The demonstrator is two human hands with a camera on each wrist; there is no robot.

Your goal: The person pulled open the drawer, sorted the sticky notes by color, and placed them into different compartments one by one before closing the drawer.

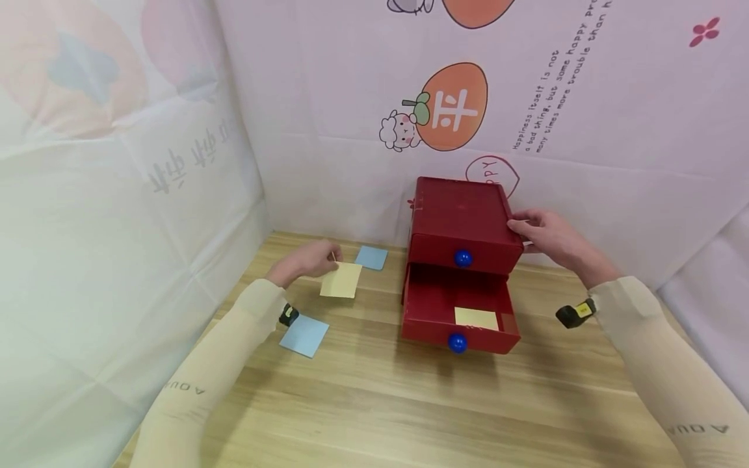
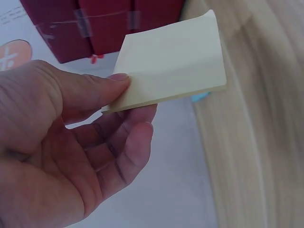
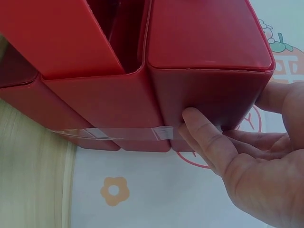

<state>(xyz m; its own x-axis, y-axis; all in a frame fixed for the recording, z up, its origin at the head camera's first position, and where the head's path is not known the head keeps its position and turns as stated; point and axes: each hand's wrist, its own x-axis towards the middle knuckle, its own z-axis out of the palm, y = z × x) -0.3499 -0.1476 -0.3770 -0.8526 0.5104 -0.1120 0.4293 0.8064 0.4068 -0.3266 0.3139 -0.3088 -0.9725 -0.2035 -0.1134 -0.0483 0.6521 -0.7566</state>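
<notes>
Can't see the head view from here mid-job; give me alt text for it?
The left hand pinches a yellow note pad above a wooden table while the right hand holds the right side of a red cabinet. An open drawer under the closed top drawer holds another yellow note. On the table lie a nearer blue note and a farther blue note.

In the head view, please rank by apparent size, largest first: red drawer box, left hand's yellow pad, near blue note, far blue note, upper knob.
1. Red drawer box
2. Left hand's yellow pad, near blue note: too alike to rank
3. Far blue note
4. Upper knob
</notes>
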